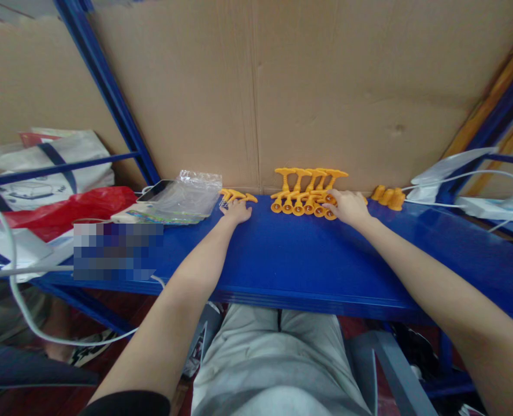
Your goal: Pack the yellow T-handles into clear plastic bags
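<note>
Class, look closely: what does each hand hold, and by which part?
Left hand touches small orange parts; right hand rests on the orange T-handled pieces. Any hold cannot be told.

Even, fairly bright indoor light; we see soft glare on the blue surface (308, 254) near its front edge. Shadows faint. Wide-angle lens bends the frame posts at left and right edges. A pixelated patch (116, 251) sits left.
</note>
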Demonstrator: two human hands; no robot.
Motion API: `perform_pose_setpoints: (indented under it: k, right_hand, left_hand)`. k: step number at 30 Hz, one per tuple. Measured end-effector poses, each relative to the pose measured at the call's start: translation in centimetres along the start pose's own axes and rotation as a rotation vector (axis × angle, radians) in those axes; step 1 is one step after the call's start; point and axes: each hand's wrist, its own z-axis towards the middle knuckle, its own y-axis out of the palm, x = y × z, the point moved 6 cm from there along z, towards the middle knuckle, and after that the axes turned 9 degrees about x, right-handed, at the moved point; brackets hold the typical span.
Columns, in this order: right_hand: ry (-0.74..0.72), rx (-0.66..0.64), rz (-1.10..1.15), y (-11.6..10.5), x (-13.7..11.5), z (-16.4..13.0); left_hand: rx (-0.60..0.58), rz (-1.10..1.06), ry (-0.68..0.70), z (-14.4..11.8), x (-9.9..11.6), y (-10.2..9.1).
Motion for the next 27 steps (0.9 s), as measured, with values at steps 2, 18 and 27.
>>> perform_pose_setpoints:
  k: [2,18,27]
  right_hand:
    - [-0.006,-0.036,-0.023,0.1,0.0,0.0]
    - [-0.028,-0.133,-0.022,1.1,0.0,-0.3]
    - [-0.053,-0.118,-0.052,1.0,0.0,-0.1]
  left_hand:
    - [-0.004,0.026,-0.005,-0.3,0.2,-0.5]
    - [0.110,0.035,0.205,-1.0,2.5,-2.0]
    - [0.087,-0.004,0.300,-1.8,4.1,-2.4]
